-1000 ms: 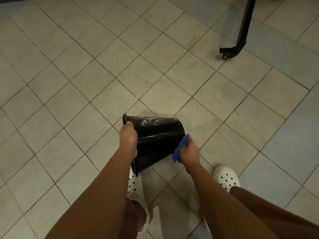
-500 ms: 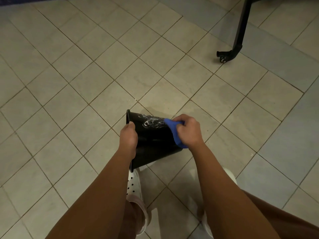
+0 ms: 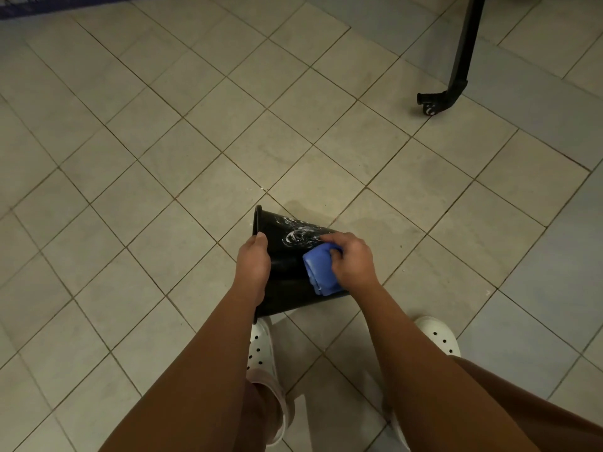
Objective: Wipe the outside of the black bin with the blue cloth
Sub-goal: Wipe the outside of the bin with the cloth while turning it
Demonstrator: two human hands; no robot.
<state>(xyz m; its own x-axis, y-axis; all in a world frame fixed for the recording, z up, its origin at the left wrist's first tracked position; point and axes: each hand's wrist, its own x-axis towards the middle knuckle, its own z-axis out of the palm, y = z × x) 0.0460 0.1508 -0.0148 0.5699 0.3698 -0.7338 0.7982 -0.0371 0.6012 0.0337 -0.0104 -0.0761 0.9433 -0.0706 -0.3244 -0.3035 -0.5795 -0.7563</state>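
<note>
The black bin (image 3: 287, 272) is tipped on its side above the tiled floor, its rim to the left and its base to the right. White smears mark its upper side. My left hand (image 3: 253, 267) grips the rim and holds the bin up. My right hand (image 3: 350, 261) is closed on the bunched blue cloth (image 3: 321, 272) and presses it against the bin's outer wall, just below the smears. The bin's base end is hidden behind the cloth and my right hand.
Beige floor tiles (image 3: 163, 158) spread all around, with a grey band at the right. A black metal leg with a small caster (image 3: 430, 104) stands at the upper right. My feet in white perforated clogs (image 3: 439, 336) are below the bin.
My right hand carried the cloth from the bin's lower base edge up onto its upper side, then slid it slightly down the wall. My left hand kept its grip on the rim.
</note>
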